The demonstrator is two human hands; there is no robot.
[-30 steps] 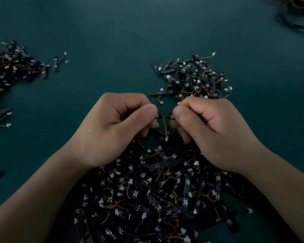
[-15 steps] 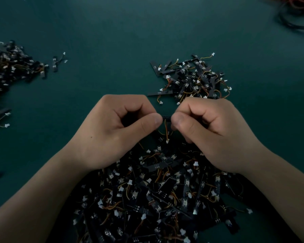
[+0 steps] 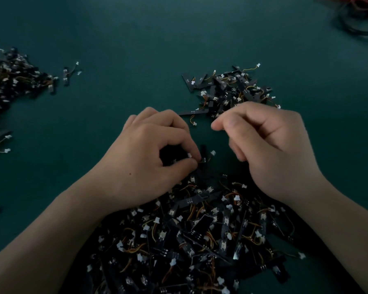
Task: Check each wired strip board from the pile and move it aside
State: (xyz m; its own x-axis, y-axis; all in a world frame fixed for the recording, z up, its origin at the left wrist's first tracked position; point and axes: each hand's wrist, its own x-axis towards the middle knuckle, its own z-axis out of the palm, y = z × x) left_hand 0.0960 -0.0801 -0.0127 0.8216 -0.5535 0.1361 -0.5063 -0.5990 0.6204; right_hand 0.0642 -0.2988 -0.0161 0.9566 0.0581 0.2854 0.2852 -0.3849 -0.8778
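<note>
A big pile of black wired strip boards [image 3: 200, 234] with orange wires and white connectors lies in front of me. My left hand [image 3: 149, 158] is at the pile's far edge. Its thumb and forefinger pinch a strip board [image 3: 203, 152] that stands up from the heap. My right hand [image 3: 268, 149] hovers higher, at the near edge of a smaller pile of boards [image 3: 227, 90] behind it. Its fingers are curled, thumb against forefinger, and no board shows in it.
The table is covered in dark green cloth [image 3: 125, 39]. A third heap of boards [image 3: 11, 81] lies at the far left, with one stray board [image 3: 68, 74] beside it. A coil of dark and red cable [image 3: 359, 15] sits at the top right corner.
Both hands held one board between them before. Now they have parted: the right hand has gone up toward the smaller pile, and the left has dropped to the near pile and pinches a board.
</note>
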